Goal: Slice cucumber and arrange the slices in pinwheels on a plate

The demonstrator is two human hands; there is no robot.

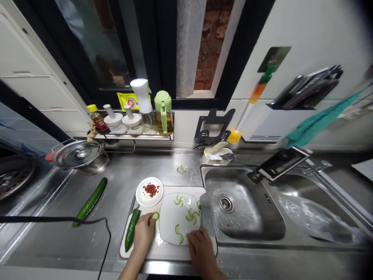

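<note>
A white rounded plate (169,223) lies on a pale cutting board (151,254). On the plate, thin cucumber slices (192,216) form small fan and curved shapes. My left hand (143,231) is at the plate's left side, its fingertips closed on a few cucumber slices (155,216). At the lower right rim of the plate rests my right hand (201,245), fingers stretched forward and holding nothing visible. A piece of cucumber (132,230) lies on the board left of my left hand. Behind it stands a small white dish (141,199) with red dried berries.
A whole cucumber (91,200) and a black cable (58,221) lie on the steel counter to the left. Lidded pots (80,154) stand behind. More slices (181,169) lie beyond the board. The sink (247,233) is on the right, and a condiment shelf (134,137) hangs behind.
</note>
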